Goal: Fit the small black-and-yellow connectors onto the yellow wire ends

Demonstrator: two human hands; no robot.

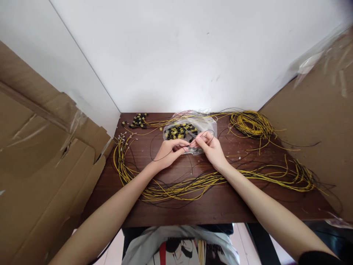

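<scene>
Over the middle of the table, my left hand point(168, 152) and my right hand point(211, 147) meet almost fingertip to fingertip. Pinched in the left fingers is a small black part point(188, 146), too small to make out fully. The right thumb and fingers are closed on a thin black wire point(153, 159), which loops out past the left wrist. Just behind the hands lies a clear plastic bag point(211, 123) with many small black-and-yellow connectors point(179, 131) in it. The fingers partly cover the bag's front.
A long bundle of yellow and black wires point(176, 189) curves across the dark wooden table point(176, 217) under my forearms. A coiled bundle point(249, 125) lies at the back right, and loose connectors point(138, 120) at the back left. Cardboard point(35, 176) and a white wall point(176, 55) enclose the table.
</scene>
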